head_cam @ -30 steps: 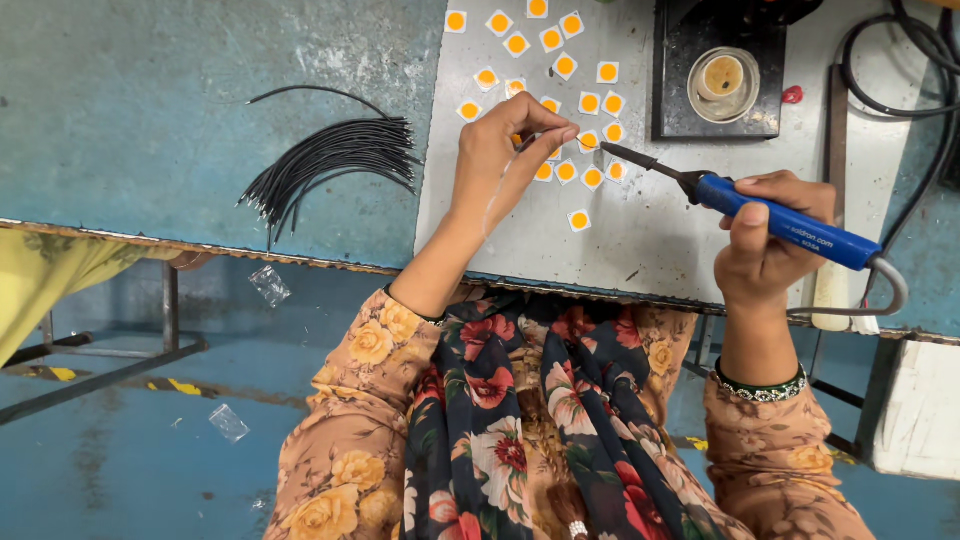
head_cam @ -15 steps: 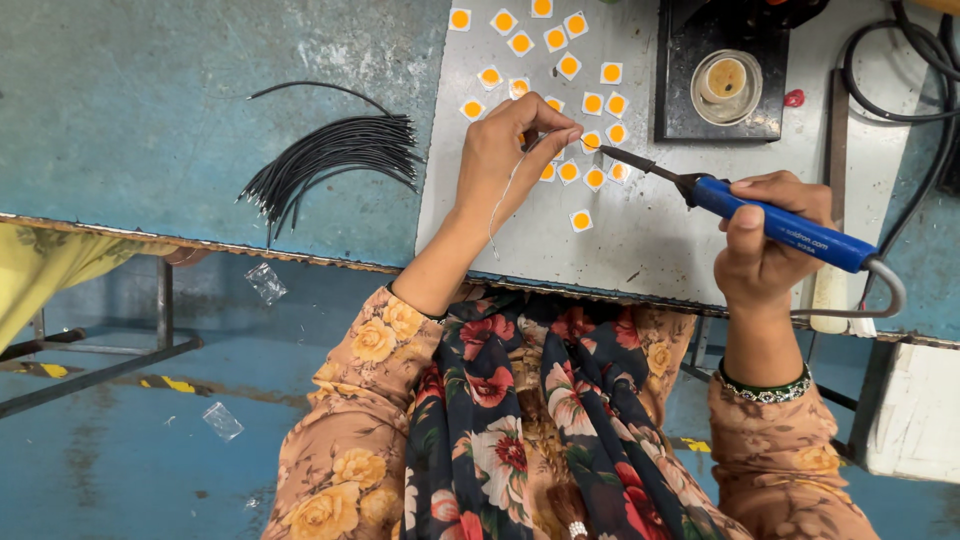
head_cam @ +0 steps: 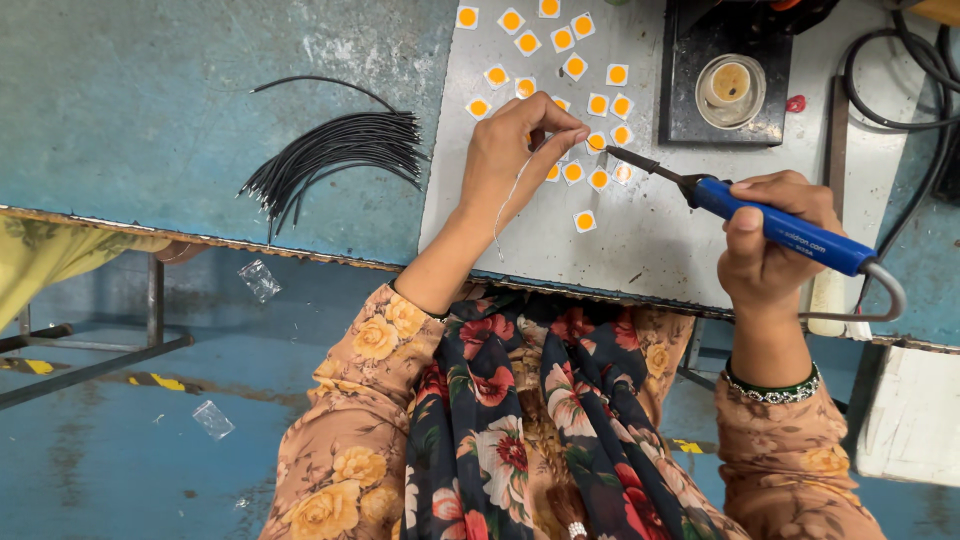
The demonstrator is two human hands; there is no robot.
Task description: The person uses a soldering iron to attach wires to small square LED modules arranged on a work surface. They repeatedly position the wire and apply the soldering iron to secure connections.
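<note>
Two hands share the joint: left hand (head_cam: 520,150) pinches thin solder wire (head_cam: 508,205) closed, right hand (head_cam: 775,235) fist-grips the soldering iron (head_cam: 770,222), whose tip should stay steady on the square chip (head_cam: 596,142) beside the pinch.

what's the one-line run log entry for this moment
left hand: pinching solder wire | right hand: gripping blue soldering iron | tip: at yellow LED chip | plate: grey
</note>
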